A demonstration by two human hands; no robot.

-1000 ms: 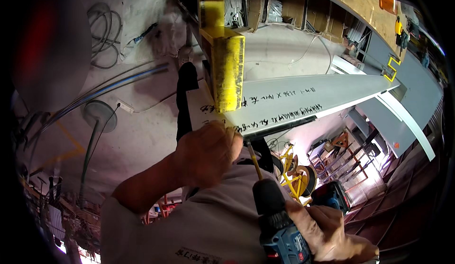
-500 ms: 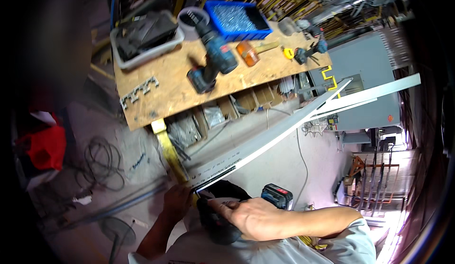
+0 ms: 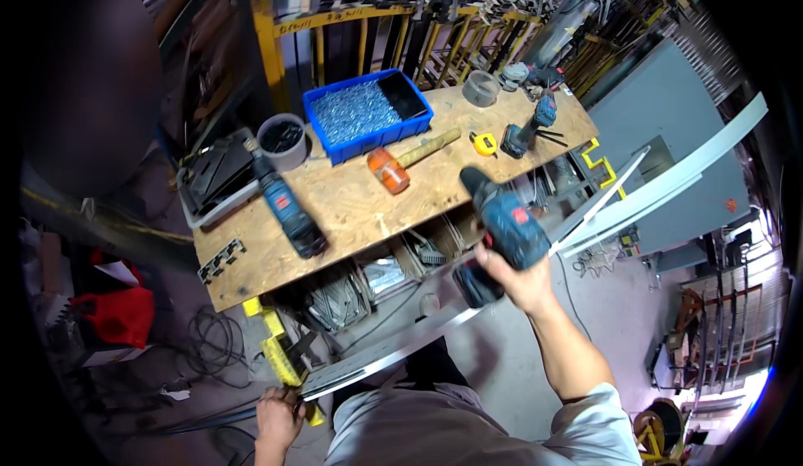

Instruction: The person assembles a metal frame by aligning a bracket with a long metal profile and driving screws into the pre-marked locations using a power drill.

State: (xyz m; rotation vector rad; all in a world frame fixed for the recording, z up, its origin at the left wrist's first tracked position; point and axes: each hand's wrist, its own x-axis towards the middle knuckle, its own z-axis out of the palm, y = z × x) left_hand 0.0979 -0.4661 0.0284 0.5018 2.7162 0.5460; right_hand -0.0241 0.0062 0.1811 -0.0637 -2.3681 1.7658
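Observation:
In my right hand (image 3: 520, 280) is a blue and black cordless drill (image 3: 512, 225), held by its grip with the fingers wrapped round it. It is raised above a long pale metal profile (image 3: 393, 350), near the front edge of the workbench (image 3: 351, 230), and its chuck points to the far left. The profile slants from lower left to far right. At its near left end, my left hand (image 3: 279, 418) is closed with curled fingers, beside a yellow support (image 3: 278, 361). Part of that grip is hidden.
On the bench are a second drill (image 3: 288, 207), an orange mallet (image 3: 388, 171), a blue bin of screws (image 3: 355, 115), a tape measure (image 3: 484, 144), another cordless tool (image 3: 529, 131) and a grey tub (image 3: 283, 141). Cable coils (image 3: 216, 340) lie on the floor at left.
My right hand has lifted the drill from the profile's near end, up and away toward the bench. My left hand stays at that end. The view has shifted.

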